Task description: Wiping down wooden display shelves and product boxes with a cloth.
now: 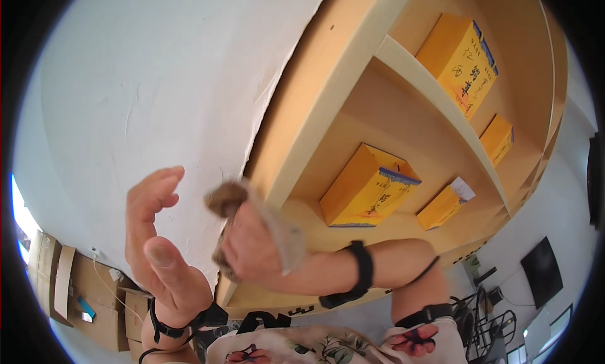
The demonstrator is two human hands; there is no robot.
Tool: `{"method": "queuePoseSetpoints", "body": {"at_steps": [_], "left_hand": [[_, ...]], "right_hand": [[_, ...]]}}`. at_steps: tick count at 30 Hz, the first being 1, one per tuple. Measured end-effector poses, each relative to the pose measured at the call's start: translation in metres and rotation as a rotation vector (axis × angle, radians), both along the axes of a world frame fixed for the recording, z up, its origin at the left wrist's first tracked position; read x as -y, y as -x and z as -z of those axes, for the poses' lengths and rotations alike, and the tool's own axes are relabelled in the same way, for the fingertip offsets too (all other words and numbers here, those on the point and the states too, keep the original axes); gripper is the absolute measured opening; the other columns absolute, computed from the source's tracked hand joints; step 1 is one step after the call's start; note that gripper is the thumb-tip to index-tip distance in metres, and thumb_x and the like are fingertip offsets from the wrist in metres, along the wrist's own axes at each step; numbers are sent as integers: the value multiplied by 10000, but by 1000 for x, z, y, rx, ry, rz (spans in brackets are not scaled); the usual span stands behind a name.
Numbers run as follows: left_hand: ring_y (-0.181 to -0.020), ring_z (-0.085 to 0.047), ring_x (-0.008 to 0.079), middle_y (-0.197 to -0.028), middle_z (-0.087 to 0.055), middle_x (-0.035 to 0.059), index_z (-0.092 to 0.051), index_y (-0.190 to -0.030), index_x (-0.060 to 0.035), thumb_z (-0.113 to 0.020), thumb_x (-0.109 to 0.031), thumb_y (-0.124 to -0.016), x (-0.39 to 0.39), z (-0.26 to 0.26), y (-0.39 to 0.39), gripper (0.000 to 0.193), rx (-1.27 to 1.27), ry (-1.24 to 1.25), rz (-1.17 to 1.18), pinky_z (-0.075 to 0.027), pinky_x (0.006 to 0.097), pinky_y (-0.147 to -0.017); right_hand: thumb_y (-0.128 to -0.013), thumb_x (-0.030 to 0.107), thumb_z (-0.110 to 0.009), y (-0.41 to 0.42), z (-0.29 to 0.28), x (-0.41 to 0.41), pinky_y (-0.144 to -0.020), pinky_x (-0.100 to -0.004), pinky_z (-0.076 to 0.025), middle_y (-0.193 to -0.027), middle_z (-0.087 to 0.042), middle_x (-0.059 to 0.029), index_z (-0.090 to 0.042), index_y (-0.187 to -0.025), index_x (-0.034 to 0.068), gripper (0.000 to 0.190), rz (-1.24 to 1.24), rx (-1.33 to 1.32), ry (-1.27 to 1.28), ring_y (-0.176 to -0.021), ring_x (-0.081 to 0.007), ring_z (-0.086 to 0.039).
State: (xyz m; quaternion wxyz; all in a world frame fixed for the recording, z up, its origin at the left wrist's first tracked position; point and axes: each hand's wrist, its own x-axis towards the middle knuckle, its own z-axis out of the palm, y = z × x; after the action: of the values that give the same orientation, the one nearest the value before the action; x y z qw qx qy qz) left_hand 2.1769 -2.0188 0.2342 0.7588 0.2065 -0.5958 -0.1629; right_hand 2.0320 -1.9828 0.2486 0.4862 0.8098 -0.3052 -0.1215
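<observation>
My right hand [253,246] grips a crumpled brown and beige cloth [288,234], blurred as if in motion. It is at the side edge of a light wooden shelf unit [326,113], close to the white wall [142,90]; whether the cloth touches the wood I cannot tell. To the left, my left hand [160,250] is raised in front of the wall with nothing in it, thumb apart from the bent fingers. A dark strap circles each wrist.
Yellow paper bags with blue trim and writing, a large bag [373,189] and a small bag [446,205], stand in the nearest compartment. Another large bag [458,64] and small bag [497,139] occupy the compartment beyond. Cardboard boxes [94,298] and a white cable [111,288] are at lower left.
</observation>
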Motion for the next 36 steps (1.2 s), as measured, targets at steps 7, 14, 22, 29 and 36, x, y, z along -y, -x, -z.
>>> {"method": "queuePoseSetpoints", "body": {"at_steps": [7, 14, 22, 29, 36], "left_hand": [[-894, -515, 219, -987, -567, 130, -535, -969, 13, -214, -432, -932, -11, 12, 1, 550, 184, -55, -30, -396, 313, -730], [-932, -522, 286, -1061, -526, 199, -484, -1062, 56, -443, -256, -869, -14, -12, 26, 368, 223, 139, -3, -410, 336, -758], [-1017, -466, 394, -1140, -445, 267, -306, -1232, 105, -580, 27, -704, -2, -23, 78, 600, 315, 193, -71, -402, 421, -845], [-1117, -413, 429, -1222, -389, 286, -256, -1266, 114, -438, 136, -739, 2, -21, 80, 558, 281, 201, -71, -363, 428, -925], [-1131, -418, 429, -1256, -364, 301, -254, -1263, 129, -414, 137, -742, 6, -11, 78, 546, 316, 117, 60, -360, 418, -936]], "right_hand": [[-614, 175, -530, 19, 57, 5, -695, -354, -409, -644, -501, -74, -563, -701, 16, 185, -664, 399, -350, -655, -241, -479], [-690, 146, -521, 103, -78, -74, -567, -333, -363, -777, -558, -80, -573, -936, 35, 275, -465, 592, 6, -744, -201, -525], [-841, 367, -519, 234, -225, -151, -695, -325, -443, -847, -616, -123, -558, -995, -34, 432, 625, 821, 379, -771, -203, -580], [-837, 447, -508, 181, -227, -111, -751, -289, -419, -909, -600, -119, -572, -1040, 2, 492, 670, 1335, -179, -818, -180, -535], [-807, 225, -532, 58, -256, -13, -796, -313, -433, -884, -590, -77, -521, -1109, 5, 374, 374, 1593, -512, -869, -168, -557]]}}
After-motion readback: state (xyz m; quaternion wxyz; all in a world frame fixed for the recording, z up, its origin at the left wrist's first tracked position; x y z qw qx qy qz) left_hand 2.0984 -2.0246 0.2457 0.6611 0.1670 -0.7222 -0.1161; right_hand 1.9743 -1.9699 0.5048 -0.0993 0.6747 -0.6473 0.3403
